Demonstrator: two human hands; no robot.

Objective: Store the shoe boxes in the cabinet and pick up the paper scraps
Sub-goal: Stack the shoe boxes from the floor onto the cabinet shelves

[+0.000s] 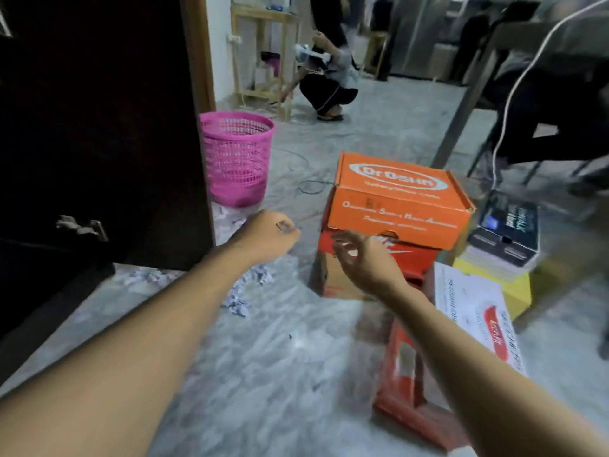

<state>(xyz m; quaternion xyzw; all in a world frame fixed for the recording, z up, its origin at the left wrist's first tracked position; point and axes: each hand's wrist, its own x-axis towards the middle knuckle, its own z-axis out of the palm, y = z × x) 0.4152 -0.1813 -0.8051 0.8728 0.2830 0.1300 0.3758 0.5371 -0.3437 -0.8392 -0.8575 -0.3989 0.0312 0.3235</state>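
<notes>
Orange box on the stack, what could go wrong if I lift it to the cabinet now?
The orange box overhangs the red box under it, so a one-handed lift could tip it or drag the lower one. Paper scraps lie on the glossy floor beside the cabinet; stepping on them could mean a slip. Loose cables beyond the stack could snag a foot.

Motion blur smears the red shoe box (400,390), partly hidden behind the right forearm (461,351)

Holds left hand (267,235), curled, above paper scraps (255,277) on floor (280,357); right hand (365,258), loose, before orange shoe box (398,199).
</notes>
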